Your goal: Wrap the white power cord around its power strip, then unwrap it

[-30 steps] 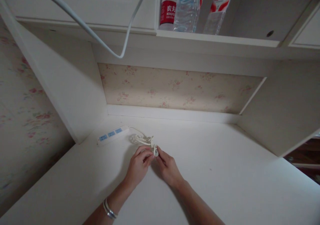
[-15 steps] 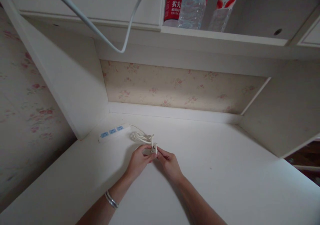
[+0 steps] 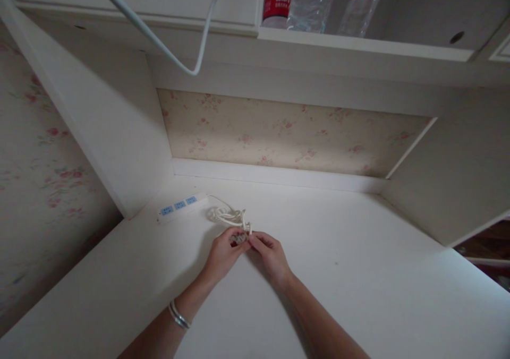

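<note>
Just right of the power strip (image 3: 183, 208), whose three blue sockets face up, the white cord (image 3: 228, 216) runs out from the strip's right end and lies in a loose, tangled heap on the white desk (image 3: 358, 279). Nearer the wearer than the strip, both hands meet at the heap's close end. The left hand (image 3: 223, 251) is curled, thumb and fingers nipping the bunched cord—a greyish piece shows within the curl, too small to name. The right hand (image 3: 271, 254), beyond it from the strip, pinches the cord between thumb and forefinger, the other fingers folded in. Silver bangles (image 3: 179, 315) circle the left wrist. Behind the strip stands a floral panel (image 3: 287, 130); high above and right of it—bottles (image 3: 311, 3) on a shelf (image 3: 362, 44).
</note>
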